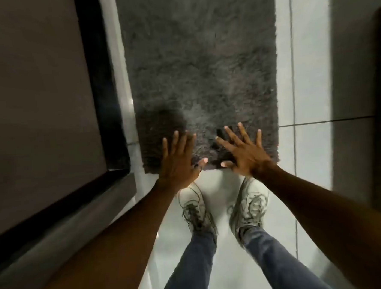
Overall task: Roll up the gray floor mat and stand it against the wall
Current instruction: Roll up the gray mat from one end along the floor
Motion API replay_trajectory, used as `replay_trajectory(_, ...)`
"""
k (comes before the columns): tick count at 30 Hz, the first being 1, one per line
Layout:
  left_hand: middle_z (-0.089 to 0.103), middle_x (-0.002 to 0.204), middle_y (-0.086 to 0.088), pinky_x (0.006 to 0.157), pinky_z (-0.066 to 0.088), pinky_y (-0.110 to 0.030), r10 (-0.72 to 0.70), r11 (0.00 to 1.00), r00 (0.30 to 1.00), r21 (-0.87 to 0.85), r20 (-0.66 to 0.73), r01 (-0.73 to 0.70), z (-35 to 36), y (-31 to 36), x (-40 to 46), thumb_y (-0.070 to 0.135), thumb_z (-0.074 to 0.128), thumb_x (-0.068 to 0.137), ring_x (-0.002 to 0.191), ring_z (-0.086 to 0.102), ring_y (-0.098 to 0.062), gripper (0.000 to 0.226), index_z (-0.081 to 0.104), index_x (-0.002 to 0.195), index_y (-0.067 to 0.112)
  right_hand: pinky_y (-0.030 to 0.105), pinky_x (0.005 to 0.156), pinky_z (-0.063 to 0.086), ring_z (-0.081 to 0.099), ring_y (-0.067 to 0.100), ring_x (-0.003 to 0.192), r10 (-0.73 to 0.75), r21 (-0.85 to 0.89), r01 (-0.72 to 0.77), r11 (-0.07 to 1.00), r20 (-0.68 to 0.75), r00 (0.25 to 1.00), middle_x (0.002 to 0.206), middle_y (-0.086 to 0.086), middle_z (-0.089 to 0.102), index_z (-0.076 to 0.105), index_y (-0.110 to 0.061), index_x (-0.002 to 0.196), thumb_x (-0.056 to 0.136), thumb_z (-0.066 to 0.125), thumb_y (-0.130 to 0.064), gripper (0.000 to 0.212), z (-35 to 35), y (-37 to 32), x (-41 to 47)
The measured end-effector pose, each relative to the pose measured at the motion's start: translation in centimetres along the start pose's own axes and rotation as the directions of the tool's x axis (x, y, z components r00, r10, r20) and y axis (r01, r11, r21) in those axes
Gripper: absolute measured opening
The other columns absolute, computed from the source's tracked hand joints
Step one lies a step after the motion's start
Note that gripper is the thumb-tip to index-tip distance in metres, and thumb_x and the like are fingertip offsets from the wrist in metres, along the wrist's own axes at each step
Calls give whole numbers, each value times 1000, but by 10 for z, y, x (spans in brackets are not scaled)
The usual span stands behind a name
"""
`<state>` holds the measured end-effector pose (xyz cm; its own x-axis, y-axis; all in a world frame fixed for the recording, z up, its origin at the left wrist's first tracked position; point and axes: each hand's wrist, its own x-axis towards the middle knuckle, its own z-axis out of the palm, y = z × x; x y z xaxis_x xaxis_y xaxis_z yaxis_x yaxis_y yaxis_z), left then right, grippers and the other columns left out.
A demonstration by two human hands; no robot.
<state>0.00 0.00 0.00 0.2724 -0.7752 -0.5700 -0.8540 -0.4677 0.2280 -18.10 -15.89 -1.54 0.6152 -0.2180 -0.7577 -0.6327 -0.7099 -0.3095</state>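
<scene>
Both arms reach straight down and forward, palms down, fingers spread wide and gripping nothing. The left hand (pixel 179 160) and right hand (pixel 244 152) hang side by side over the mat's near edge; whether they touch the pile cannot be told. The mat (pixel 200 72) is dark gray and shaggy, lying flat and unrolled on the pale tile floor (pixel 310 74). Its left edge runs close beside a black-framed panel (pixel 98 83). Two shoes (pixel 249 205) stand just short of the near edge.

text: none legible | labels: none | brands: none | numbers: none
</scene>
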Motion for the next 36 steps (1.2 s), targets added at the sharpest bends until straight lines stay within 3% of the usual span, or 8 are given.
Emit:
replay_trajectory(9,-6,168,-24,109,10,-87,109,916,983,369,147,-157,137,-39,52,69,57,86,149,0,-60,110,-9,161,21,93,99,19,5,66,150,-74,-383,38,923,-79,994,176,12,-2,7,-31,167,92,52,-54,90,118,33,59)
replay_trajectory(14,-10,170,-19,119,14,-74,-35,949,970,314,243,-44,113,-11,44,18,41,105,150,3,-58,75,-8,162,24,86,111,17,1,65,151,32,-286,-18,958,47,998,175,8,-12,-3,-32,166,103,19,-23,68,94,14,47)
replay_trajectory(18,6,172,-9,122,26,-58,-6,986,900,153,435,-67,62,-2,44,8,48,100,151,21,-47,77,8,162,30,72,120,25,28,49,152,42,-66,-29,997,216,975,173,5,24,20,-36,164,97,48,-11,77,39,12,33)
replay_trajectory(21,46,156,-8,109,44,-43,78,986,953,120,291,-117,24,-8,64,7,62,89,135,50,-33,75,34,156,26,56,116,42,58,41,130,56,-14,-55,998,149,987,144,17,62,44,-26,154,87,61,-7,71,-2,19,37)
replay_trajectory(25,62,130,-7,94,45,-41,102,940,986,337,-128,-54,15,-16,70,8,69,85,113,58,-30,52,56,133,20,56,106,40,54,43,126,5,-176,-68,982,-336,942,138,18,60,52,-12,142,78,72,-1,68,-8,29,44)
replay_trajectory(29,55,144,-13,112,38,-54,73,976,988,216,-134,-42,50,-24,68,26,50,98,132,49,-34,41,55,137,16,54,101,40,57,41,122,-86,-184,11,983,-403,911,136,13,63,62,-11,130,91,67,-19,40,23,36,46)
replay_trajectory(32,37,158,-14,116,22,-73,50,974,994,225,-93,-28,64,-33,63,52,57,90,146,32,-40,64,43,145,23,73,111,28,43,44,139,-45,-179,-25,983,-376,926,149,16,50,55,-19,133,87,70,-32,50,31,42,48)
replay_trajectory(36,39,156,-16,113,25,-75,46,969,993,248,-107,-18,74,-45,60,42,66,93,143,36,-42,62,40,148,30,82,113,22,47,44,136,15,-144,-72,987,-367,930,145,18,52,45,-18,140,76,83,-33,76,31,49,56)
